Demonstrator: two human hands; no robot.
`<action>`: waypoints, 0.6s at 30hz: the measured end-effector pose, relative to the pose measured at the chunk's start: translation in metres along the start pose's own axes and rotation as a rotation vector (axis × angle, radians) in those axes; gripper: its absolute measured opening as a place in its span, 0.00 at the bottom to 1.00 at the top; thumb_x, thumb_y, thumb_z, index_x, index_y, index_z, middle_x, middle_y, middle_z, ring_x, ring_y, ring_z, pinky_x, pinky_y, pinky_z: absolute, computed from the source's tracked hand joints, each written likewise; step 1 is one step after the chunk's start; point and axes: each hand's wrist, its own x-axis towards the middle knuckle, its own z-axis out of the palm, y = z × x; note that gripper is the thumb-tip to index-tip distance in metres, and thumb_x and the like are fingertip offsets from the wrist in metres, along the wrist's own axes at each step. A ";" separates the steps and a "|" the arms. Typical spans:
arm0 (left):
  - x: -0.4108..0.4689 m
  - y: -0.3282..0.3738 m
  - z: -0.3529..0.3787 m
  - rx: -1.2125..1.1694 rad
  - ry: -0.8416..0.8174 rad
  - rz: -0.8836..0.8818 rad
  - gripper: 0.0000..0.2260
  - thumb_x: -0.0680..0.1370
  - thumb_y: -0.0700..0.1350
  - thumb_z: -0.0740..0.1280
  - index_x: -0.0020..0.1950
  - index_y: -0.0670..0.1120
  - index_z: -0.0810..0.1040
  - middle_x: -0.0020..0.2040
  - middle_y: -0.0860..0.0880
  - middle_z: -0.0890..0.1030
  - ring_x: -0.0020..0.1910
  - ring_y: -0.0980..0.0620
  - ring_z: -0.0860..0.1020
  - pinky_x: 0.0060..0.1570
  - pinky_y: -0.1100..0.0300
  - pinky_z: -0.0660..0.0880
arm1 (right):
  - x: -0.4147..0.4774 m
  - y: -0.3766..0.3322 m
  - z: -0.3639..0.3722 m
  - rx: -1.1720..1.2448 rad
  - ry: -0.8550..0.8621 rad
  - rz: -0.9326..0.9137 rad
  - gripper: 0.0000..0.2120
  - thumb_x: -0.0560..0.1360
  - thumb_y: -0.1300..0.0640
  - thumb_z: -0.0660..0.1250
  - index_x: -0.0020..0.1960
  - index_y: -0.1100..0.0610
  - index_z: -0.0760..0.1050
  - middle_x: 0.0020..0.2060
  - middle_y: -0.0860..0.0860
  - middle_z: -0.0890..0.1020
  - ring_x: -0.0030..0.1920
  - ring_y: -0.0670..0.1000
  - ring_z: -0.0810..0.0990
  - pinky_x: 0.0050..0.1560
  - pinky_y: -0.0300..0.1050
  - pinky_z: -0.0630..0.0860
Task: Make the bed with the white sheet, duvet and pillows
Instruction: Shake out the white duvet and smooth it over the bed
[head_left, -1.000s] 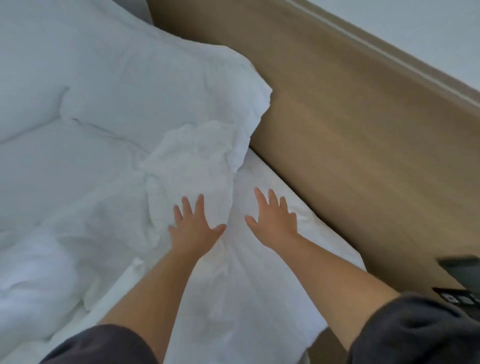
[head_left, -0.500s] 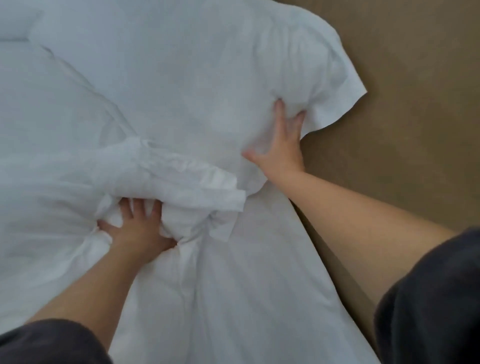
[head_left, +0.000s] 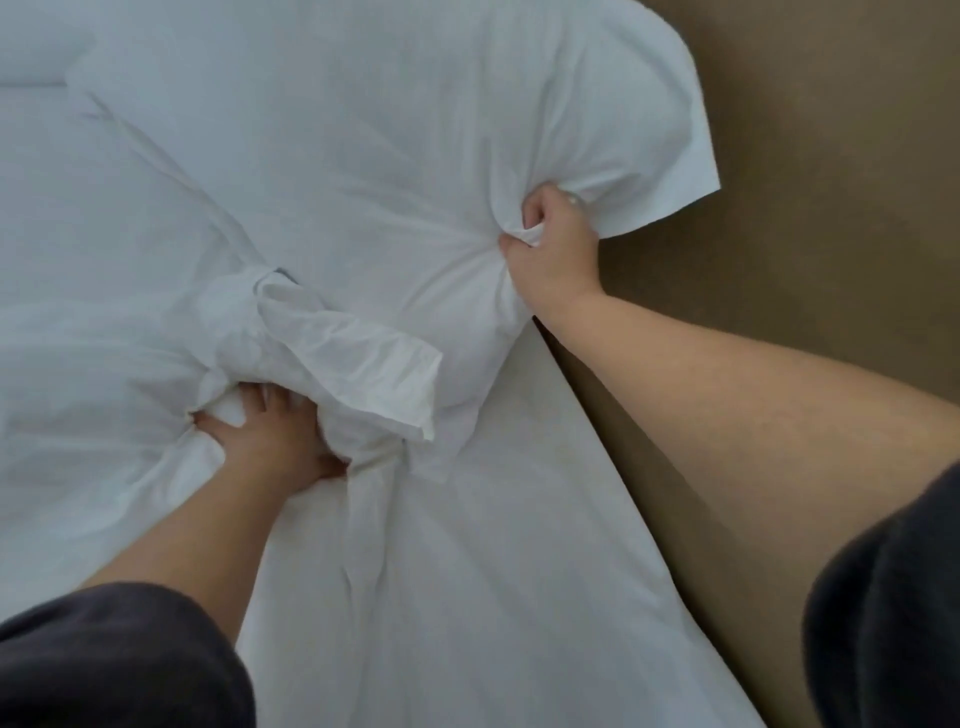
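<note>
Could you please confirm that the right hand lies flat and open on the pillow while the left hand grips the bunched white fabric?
Not quite: the head view shows the right hand with its fingers curled, gripping a handful of the pillow, not lying flat and open. The left hand does grip the bunched white fabric.

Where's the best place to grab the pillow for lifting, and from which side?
Grip the pillow at its stuffed near edge, just inside the flat flap, coming from the near side, as the right hand does. The flap is thin and empty, likely to slip; the wooden panel blocks the right side.
</note>
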 end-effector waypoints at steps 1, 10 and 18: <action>-0.011 0.002 -0.004 -0.006 -0.004 -0.036 0.55 0.67 0.74 0.63 0.77 0.50 0.32 0.78 0.45 0.35 0.76 0.38 0.36 0.68 0.28 0.50 | -0.002 -0.011 -0.010 -0.014 -0.015 -0.033 0.20 0.71 0.67 0.68 0.35 0.51 0.59 0.36 0.45 0.68 0.36 0.44 0.67 0.37 0.30 0.64; -0.153 0.029 -0.042 -1.057 -0.214 0.000 0.28 0.79 0.53 0.66 0.76 0.48 0.61 0.76 0.49 0.61 0.75 0.46 0.60 0.72 0.51 0.60 | -0.057 -0.122 -0.128 0.019 -0.039 0.127 0.18 0.72 0.63 0.68 0.35 0.51 0.60 0.37 0.45 0.67 0.34 0.43 0.66 0.33 0.31 0.64; -0.313 -0.002 -0.166 -2.060 -0.238 -0.181 0.23 0.84 0.59 0.45 0.63 0.48 0.73 0.54 0.50 0.81 0.64 0.43 0.73 0.65 0.53 0.67 | -0.176 -0.225 -0.233 0.025 0.000 0.266 0.20 0.70 0.66 0.68 0.33 0.52 0.58 0.30 0.45 0.63 0.31 0.46 0.61 0.31 0.36 0.60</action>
